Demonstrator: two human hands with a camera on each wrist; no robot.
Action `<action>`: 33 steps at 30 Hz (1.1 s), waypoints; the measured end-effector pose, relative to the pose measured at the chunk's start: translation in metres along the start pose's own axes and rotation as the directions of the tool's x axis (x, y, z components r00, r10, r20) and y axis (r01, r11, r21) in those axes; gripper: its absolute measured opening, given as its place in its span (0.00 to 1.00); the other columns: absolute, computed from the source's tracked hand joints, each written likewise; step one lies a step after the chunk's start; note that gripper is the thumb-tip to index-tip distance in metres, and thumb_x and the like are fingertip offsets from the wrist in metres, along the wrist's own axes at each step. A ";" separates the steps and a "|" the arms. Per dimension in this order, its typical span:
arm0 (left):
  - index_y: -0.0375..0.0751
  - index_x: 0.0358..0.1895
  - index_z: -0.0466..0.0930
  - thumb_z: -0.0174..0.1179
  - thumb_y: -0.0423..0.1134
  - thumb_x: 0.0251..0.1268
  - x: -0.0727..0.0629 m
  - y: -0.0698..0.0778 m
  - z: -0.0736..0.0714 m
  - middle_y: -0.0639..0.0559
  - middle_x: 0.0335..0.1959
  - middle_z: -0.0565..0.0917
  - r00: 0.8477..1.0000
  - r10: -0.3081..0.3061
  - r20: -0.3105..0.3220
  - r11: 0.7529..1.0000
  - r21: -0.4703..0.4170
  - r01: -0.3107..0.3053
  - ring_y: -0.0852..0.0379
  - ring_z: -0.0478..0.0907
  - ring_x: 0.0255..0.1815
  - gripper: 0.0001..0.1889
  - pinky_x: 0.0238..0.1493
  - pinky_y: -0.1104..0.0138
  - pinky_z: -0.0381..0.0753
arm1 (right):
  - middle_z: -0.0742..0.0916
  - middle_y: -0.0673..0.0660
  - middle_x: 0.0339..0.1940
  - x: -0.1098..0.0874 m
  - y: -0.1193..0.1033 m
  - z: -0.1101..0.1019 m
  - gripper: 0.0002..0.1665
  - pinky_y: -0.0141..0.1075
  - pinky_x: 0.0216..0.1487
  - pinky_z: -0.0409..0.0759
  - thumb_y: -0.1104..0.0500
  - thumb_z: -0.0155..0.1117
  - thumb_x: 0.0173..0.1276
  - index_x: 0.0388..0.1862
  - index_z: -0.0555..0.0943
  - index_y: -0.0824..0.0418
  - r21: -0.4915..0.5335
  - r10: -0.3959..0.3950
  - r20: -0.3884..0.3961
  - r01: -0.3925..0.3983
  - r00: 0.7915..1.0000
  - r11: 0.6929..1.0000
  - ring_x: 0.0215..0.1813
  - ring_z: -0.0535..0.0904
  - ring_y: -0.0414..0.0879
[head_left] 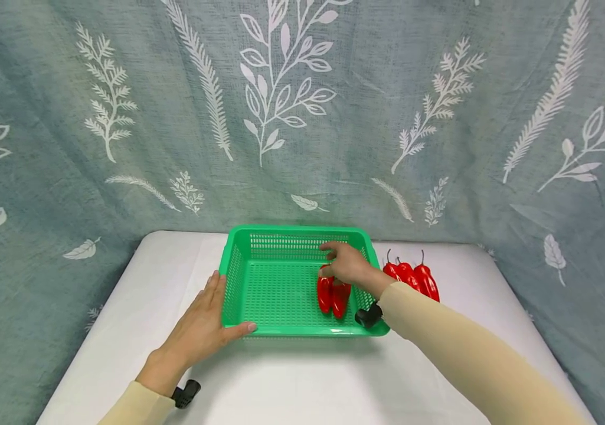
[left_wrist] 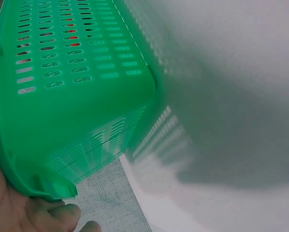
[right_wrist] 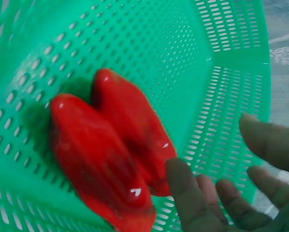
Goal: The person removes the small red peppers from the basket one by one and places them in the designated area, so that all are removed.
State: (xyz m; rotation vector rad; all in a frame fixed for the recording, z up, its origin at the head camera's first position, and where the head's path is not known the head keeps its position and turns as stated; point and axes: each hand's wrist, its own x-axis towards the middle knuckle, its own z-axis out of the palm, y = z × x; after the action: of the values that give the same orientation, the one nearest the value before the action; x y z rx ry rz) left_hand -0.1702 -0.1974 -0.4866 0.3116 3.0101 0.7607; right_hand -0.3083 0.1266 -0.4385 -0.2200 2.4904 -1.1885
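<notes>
A green plastic basket (head_left: 313, 331) with slotted walls stands on the white table. My left hand (head_left: 198, 324) rests against its near left corner, fingers straight along the left side and thumb on the front rim. Inside the basket, toward the right, two glossy red peppers (head_left: 324, 297) lie side by side on the perforated floor. Over their far ends is my right hand (head_left: 351, 265), with its fingers spread loosely and nothing between them. The right wrist view shows a fingertip right at the end of one pepper (right_wrist: 127, 123).
To the right of the basket, several red peppers (head_left: 427, 282) with curved stems lie on the white table (head_left: 302, 383), partly behind my right forearm. A grey-green curtain (head_left: 302, 189) with white leaf prints hangs behind the table's far edge.
</notes>
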 end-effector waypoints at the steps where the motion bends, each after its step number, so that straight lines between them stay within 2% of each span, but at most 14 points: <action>1: 0.29 0.85 0.39 0.54 0.85 0.58 0.000 0.000 0.000 0.35 0.88 0.39 1.000 0.001 0.000 1.000 0.001 -0.001 0.35 0.43 0.88 0.71 0.84 0.40 0.53 | 0.76 0.73 0.72 0.001 0.002 0.001 0.40 0.52 0.48 0.91 0.68 0.73 0.69 0.78 0.71 0.62 0.004 0.000 0.011 0.000 1.000 1.000 0.50 0.87 0.60; 4: 0.29 0.86 0.39 0.52 0.86 0.58 0.000 0.000 0.000 0.35 0.88 0.39 1.000 0.005 -0.001 1.000 0.005 -0.005 0.35 0.43 0.88 0.71 0.84 0.40 0.54 | 0.75 0.74 0.73 0.004 0.007 0.002 0.41 0.51 0.45 0.92 0.69 0.73 0.68 0.79 0.71 0.61 -0.008 0.014 0.037 -0.014 0.999 1.000 0.52 0.86 0.59; 8: 0.30 0.86 0.39 0.52 0.86 0.57 -0.001 0.000 0.000 0.36 0.88 0.39 1.000 0.002 -0.002 1.000 0.004 -0.002 0.35 0.43 0.88 0.71 0.83 0.39 0.55 | 0.75 0.74 0.73 0.010 0.011 0.003 0.43 0.49 0.41 0.92 0.69 0.75 0.67 0.79 0.70 0.62 -0.067 0.048 0.046 -0.045 0.998 0.997 0.50 0.86 0.58; 13: 0.30 0.86 0.39 0.53 0.86 0.58 -0.001 0.000 0.000 0.36 0.88 0.39 1.000 -0.002 0.000 1.000 -0.003 0.002 0.35 0.43 0.88 0.71 0.83 0.39 0.55 | 0.78 0.72 0.70 0.016 0.013 0.008 0.44 0.45 0.41 0.91 0.68 0.76 0.64 0.78 0.71 0.64 -0.184 0.032 0.050 -0.022 0.998 0.983 0.50 0.86 0.56; 18: 0.29 0.85 0.39 0.54 0.85 0.58 -0.001 -0.001 0.000 0.35 0.88 0.39 1.000 0.005 -0.004 1.000 -0.003 -0.005 0.35 0.43 0.88 0.71 0.83 0.40 0.55 | 0.82 0.67 0.70 0.021 0.014 0.016 0.41 0.43 0.51 0.88 0.63 0.77 0.65 0.77 0.73 0.62 -0.308 -0.040 0.077 0.062 0.996 0.949 0.59 0.83 0.57; 23: 0.30 0.86 0.39 0.54 0.85 0.58 -0.001 -0.002 0.002 0.35 0.88 0.39 1.000 0.004 -0.005 1.000 0.000 -0.004 0.35 0.43 0.88 0.71 0.83 0.40 0.55 | 0.81 0.62 0.73 0.027 0.012 0.024 0.41 0.48 0.62 0.84 0.61 0.75 0.69 0.78 0.72 0.61 -0.280 -0.091 0.139 0.127 0.986 0.952 0.67 0.81 0.58; 28: 0.30 0.86 0.39 0.53 0.85 0.58 0.000 -0.003 0.002 0.36 0.88 0.39 1.000 0.003 -0.005 1.000 -0.002 -0.003 0.35 0.43 0.88 0.71 0.83 0.40 0.56 | 0.80 0.64 0.72 0.031 0.014 0.033 0.46 0.51 0.62 0.83 0.58 0.78 0.68 0.81 0.67 0.61 -0.286 -0.097 0.153 0.138 0.983 0.948 0.66 0.81 0.59; 33: 0.29 0.85 0.40 0.55 0.84 0.59 0.000 -0.002 0.000 0.35 0.88 0.40 1.000 0.005 -0.011 1.000 -0.001 -0.005 0.35 0.44 0.88 0.70 0.83 0.40 0.56 | 0.84 0.63 0.62 0.035 0.016 0.041 0.54 0.48 0.57 0.84 0.53 0.83 0.62 0.81 0.65 0.62 -0.368 -0.072 0.135 0.117 0.988 0.922 0.57 0.82 0.55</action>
State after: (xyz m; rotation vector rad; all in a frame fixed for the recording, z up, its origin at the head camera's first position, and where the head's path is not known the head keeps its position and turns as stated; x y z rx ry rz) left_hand -0.1704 -0.1994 -0.4880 0.3169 3.0203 0.7666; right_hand -0.3235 0.0966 -0.4838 -0.5028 2.6030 -0.6949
